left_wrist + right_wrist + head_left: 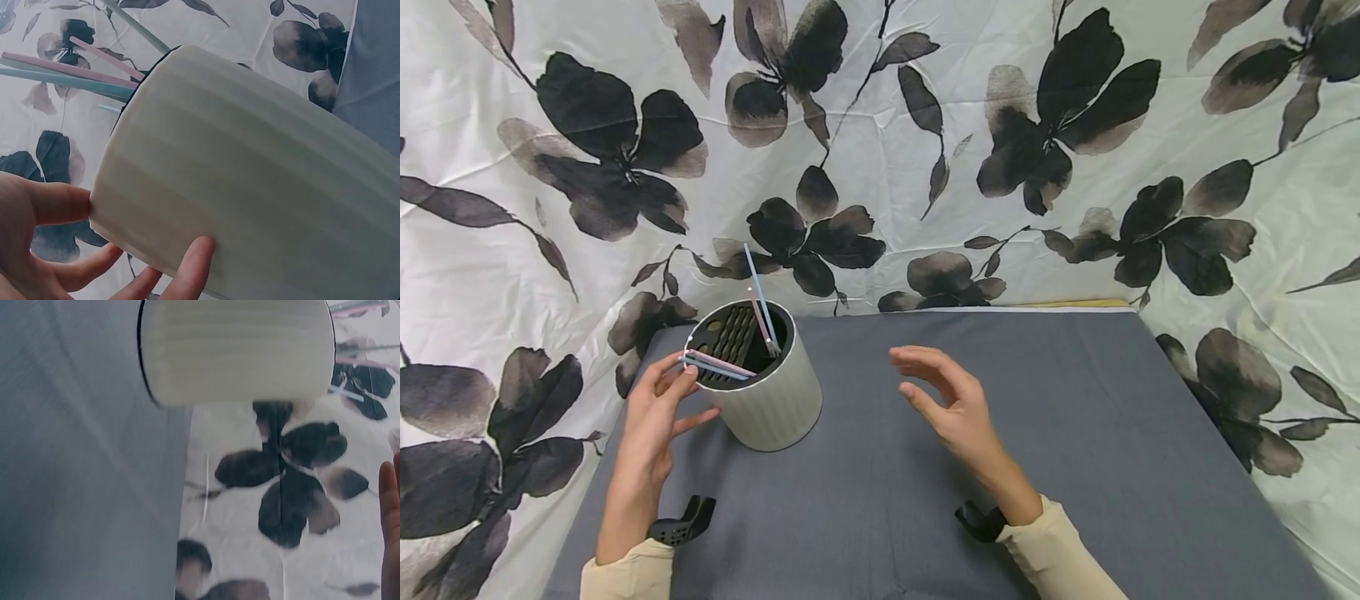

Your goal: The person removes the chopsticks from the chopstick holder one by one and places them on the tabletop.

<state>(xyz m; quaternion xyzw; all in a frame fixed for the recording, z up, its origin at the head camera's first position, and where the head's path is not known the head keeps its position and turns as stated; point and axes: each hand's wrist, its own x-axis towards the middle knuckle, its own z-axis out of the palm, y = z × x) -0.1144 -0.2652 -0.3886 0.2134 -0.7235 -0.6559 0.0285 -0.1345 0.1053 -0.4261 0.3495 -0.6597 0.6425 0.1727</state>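
A white ribbed utensil holder (771, 408) with a black slotted insert (724, 333) stands on the grey cloth, left of centre. My left hand (653, 408) holds it at the near left side. In the left wrist view the thumb (195, 265) lies on the ribbed wall, while a fingertip meets the rim and other fingers pass behind the edge. Thin pink and blue sticks (763, 304) poke up from the holder, and more sticks (718, 364) lean over its rim towards the left hand. Apart from the holder, my right hand (955, 400) hovers with relaxed fingers and holds nothing.
Grey cloth (1075, 417) covers the table. Behind and at both sides hangs a white curtain (917, 242) with dark flowers. A yellow strip (1075, 303) shows along the table's back edge. Black bands (685, 523) sit at both wrists.
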